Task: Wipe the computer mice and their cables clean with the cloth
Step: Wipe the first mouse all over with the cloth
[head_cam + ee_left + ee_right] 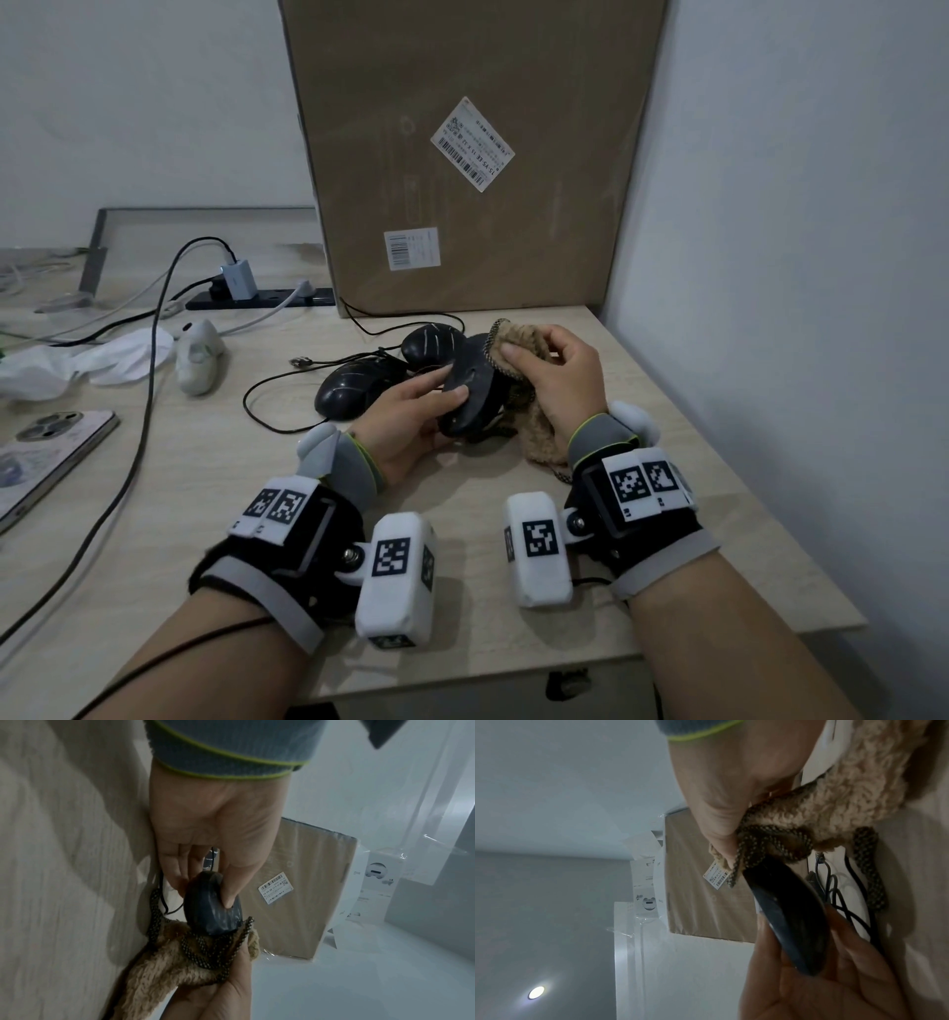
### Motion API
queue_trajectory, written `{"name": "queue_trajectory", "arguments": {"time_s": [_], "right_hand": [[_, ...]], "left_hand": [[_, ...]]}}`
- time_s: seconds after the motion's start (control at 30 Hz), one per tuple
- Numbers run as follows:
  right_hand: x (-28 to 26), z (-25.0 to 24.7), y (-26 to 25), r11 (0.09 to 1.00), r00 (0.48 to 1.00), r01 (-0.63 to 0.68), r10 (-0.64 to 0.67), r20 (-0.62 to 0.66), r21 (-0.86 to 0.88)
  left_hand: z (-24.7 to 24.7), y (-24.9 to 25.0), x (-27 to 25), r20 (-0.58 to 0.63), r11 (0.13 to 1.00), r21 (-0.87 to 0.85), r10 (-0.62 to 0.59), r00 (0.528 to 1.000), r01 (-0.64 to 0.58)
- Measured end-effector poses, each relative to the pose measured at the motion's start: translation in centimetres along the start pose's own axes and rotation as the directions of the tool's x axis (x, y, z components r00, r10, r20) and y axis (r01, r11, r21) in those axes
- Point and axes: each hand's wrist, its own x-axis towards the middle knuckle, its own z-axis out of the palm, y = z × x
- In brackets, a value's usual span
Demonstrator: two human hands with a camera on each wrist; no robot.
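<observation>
My left hand [411, 411] grips a black wired mouse [470, 395] turned on its side, its flat underside facing me, lifted just above the table. In the left wrist view the thumb and fingers pinch this mouse [213, 906]. My right hand [554, 380] holds a tan fluffy cloth [524, 339] with a dark braided edge and presses it against the far end of that mouse. The right wrist view has the cloth [834, 805] bunched against the mouse [788, 914]. Two more black mice [354, 385] [434, 344] lie behind, their thin black cables [267, 390] looped on the table.
A large cardboard box [462, 154] stands against the wall behind the mice. To the left lie a white mouse-shaped device [200, 354], crumpled white plastic [87, 360], a phone [46, 457], a power strip [257, 298] with a charger and long cables. The wooden table [667, 411] ends near the right wall.
</observation>
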Motion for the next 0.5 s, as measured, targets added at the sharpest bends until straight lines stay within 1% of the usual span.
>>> {"name": "queue_trajectory", "arguments": {"time_s": [0.07,0.13,0.23,0.33,0.5], "right_hand": [[0.1,0.0,0.1,1.000,1.000,0.001,-0.001,-0.016,0.001],[0.1,0.0,0.2,1.000,1.000,-0.011,0.011,0.017,0.003],[-0.1,0.2,0.0,0.999,0.991,-0.039,0.036,0.131,0.021],[-0.6,0.4,-0.3,0.998,0.964,-0.057,0.048,0.263,0.030],[-1.1,0.5,-0.3,0.993,0.916,-0.026,0.070,0.394,-0.114]], "left_hand": [[0.1,-0.1,0.0,0.011,1.000,0.000,-0.009,1.000,0.009],[0.1,-0.1,0.0,0.001,1.000,-0.011,0.000,1.000,0.000],[0.0,-0.1,0.1,-0.042,0.999,-0.023,0.036,0.998,-0.037],[-0.2,-0.2,0.3,-0.101,0.995,-0.054,0.081,0.992,-0.086],[-0.4,0.1,0.5,-0.199,0.986,-0.103,0.112,0.974,-0.134]]}}
